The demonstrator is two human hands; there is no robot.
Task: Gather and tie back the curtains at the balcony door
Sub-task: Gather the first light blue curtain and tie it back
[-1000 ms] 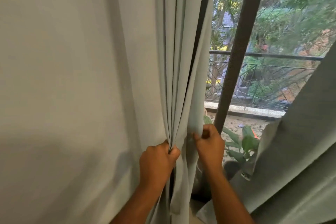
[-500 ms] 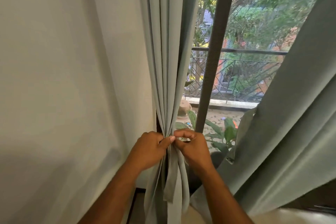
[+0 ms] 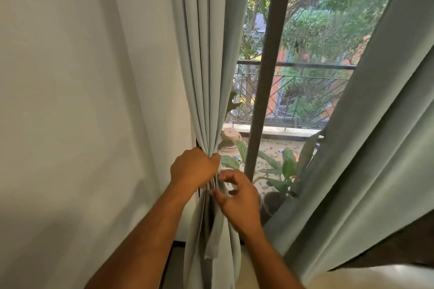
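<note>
A pale green left curtain (image 3: 206, 54) hangs gathered into narrow folds beside the white wall. My left hand (image 3: 193, 168) is closed around the bunched folds at waist height. My right hand (image 3: 237, 199) is just below and to the right, fingers spread and slightly blurred, touching the folds and a loose strip of fabric (image 3: 213, 237) that hangs down. The right curtain (image 3: 375, 148) slants across the right side, pulled aside. I cannot tell whether the strip is a tieback.
A dark door frame post (image 3: 265, 77) stands between the curtains. Behind the glass are a balcony railing (image 3: 305, 67), a potted leafy plant (image 3: 277, 178) and a clay pot (image 3: 229, 136). The white wall (image 3: 82, 101) fills the left.
My left hand has closed tighter around the gathered folds and risen slightly. My right hand let go of the pinch, dropped lower and opened its fingers.
</note>
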